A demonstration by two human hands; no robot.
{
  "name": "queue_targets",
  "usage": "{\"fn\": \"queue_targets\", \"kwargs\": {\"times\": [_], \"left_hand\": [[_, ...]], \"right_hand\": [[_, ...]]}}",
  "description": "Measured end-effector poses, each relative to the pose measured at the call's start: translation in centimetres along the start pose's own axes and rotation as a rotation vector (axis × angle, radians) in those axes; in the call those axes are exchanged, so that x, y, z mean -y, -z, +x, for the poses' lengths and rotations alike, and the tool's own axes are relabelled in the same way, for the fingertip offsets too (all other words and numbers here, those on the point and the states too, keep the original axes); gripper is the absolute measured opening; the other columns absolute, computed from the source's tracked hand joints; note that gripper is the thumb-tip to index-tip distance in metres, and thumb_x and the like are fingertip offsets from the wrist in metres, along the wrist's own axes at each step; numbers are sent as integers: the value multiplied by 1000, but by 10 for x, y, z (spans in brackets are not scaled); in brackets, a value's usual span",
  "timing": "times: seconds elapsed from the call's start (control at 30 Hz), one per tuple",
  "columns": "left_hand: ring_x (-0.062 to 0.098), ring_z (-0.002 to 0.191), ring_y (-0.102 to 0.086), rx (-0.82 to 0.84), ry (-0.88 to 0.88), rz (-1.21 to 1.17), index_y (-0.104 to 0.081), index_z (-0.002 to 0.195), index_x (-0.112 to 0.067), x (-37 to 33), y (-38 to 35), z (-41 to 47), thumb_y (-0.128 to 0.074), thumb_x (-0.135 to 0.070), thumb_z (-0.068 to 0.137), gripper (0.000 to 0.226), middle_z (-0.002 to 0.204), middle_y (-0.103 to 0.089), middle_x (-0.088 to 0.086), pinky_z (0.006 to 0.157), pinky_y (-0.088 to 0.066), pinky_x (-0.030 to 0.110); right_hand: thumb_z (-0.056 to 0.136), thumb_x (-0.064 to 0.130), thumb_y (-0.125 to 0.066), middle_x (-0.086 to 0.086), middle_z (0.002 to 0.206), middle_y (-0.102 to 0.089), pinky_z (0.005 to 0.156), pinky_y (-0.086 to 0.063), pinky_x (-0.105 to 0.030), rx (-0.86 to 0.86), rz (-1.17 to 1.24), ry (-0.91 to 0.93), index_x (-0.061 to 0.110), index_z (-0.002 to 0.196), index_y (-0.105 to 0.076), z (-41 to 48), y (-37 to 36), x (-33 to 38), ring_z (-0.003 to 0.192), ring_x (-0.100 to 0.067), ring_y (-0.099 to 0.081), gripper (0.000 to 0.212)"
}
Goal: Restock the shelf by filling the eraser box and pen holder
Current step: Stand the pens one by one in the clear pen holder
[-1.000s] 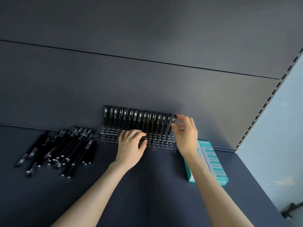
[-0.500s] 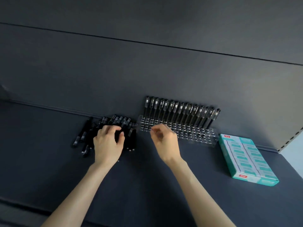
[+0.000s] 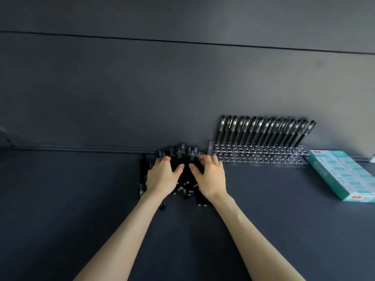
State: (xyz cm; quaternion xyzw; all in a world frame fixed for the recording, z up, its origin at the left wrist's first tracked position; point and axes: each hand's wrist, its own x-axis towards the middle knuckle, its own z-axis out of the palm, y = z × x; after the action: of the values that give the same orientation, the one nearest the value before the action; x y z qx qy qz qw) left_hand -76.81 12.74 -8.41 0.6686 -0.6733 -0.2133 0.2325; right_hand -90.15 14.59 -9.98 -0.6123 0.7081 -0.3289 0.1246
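both hands now rest on the heap of loose black pens (image 3: 183, 173) on the dark shelf (image 3: 81, 199), the left hand (image 3: 163, 175) and the right hand (image 3: 211, 178) side by side, thumbs nearly touching, fingers curled down over the barrels; whether either has closed on a particular pen cannot be told. half a second ago only the left hand lay on the heap while the right hovered at the near-left corner of the clear pen holder (image 3: 257, 156); a second ago the right hand was at the last pen on the holder's right end and the left pressed on its front holes. the right hand has thus crossed from the holder to the heap, which suggests a fresh batch is being gathered.

the holder stands against the back panel, just right of the heap, with one full back row of upright pens (image 3: 263, 132) and its front rows of holes bare, so the pen part of the job looks well short of finished. the teal eraser box (image 3: 343, 175) lies flat further right, apart from both hands. the view has also swung left, moving the holder and box toward the right edge.
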Motion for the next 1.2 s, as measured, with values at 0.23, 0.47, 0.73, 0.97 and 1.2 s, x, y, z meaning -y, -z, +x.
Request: {"fn": "queue_targets", "kwargs": {"times": [0.23,0.47,0.73,0.97,1.2], "left_hand": [[23,105,-58,125,11,-59,-51,124,-10,4,11,9,-54,-46,92,48,108,-61,0,97,-42,39],[24,107,-59,108,17,-122,-49,125,-10,6,8,12,-61,-41,88,51,117,-61,5,90,-47,36],[17,55,-42,250,43,-223,-46,70,-11,6,10,32,-64,-28,83,28,61,-43,1,57,-33,29],[14,60,-44,179,-21,-463,-50,101,-5,3,21,10,-35,-27,102,26,77,-48,5,55,-37,25],[11,46,-23,191,-43,-892,-44,106,-1,-37,15,-19,-41,-28,100,27,67,-33,6,40,-16,25]], "right_hand": [[87,41,-61,5,92,-52,92,-37,-35,-16,80,-122,13,103,-58,7,-5,4,101,-20,-52,32],[82,36,-67,9,73,-51,87,-45,-47,-54,210,-165,24,79,-53,7,-6,1,78,-17,-50,18],[83,35,-63,7,64,-53,81,-47,-46,-87,228,-164,31,64,-48,7,-8,1,69,-18,-50,26],[88,32,-62,10,54,-53,62,-43,-27,-92,418,-160,19,72,-63,4,4,2,59,-10,-51,21],[93,12,-56,1,69,-65,58,-47,-16,59,749,-75,7,90,-62,-7,53,1,55,-7,-60,8]]}}
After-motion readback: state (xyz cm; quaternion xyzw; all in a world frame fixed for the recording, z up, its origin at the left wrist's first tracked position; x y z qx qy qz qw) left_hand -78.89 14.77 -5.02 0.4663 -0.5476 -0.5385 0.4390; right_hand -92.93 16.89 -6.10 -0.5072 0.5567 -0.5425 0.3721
